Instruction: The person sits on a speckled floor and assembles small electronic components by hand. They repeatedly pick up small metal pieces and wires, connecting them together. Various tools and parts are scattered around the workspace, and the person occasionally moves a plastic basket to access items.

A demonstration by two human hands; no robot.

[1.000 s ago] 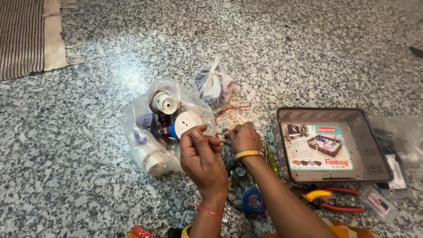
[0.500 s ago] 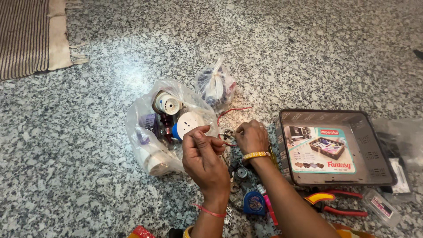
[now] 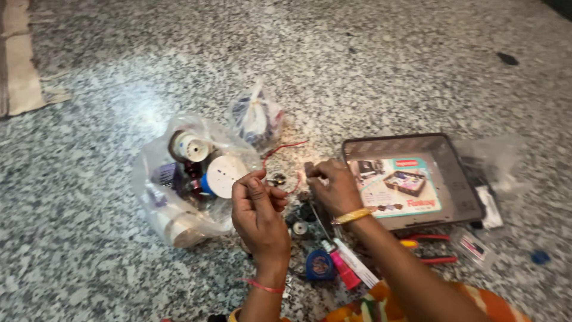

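Pinching something tiny with my left hand (image 3: pixel 257 209), thumb and forefinger pressed together around a small dark metal bit (image 3: pixel 277 178) that sits just off my fingertips to the right. My right hand (image 3: pixel 333 188) is curled into a loose fist across from it, and honestly I can't tell whether it's gripping anything, the fingers fold over whatever's inside. A thin red wire (image 3: pixel 285 147) runs from between my hands up and away to the far side, slanting right, so its long axis goes near-left to far-right. Left hand is closer to the metal bit, no contest. Clear bag of spools (image 3: pixel 179 185) sits left of my left hand, grey tray (image 3: pixel 453 173) off to the right. Stuff under my wrists is a jumble, partly hidden, and the picture's a bit blurry.
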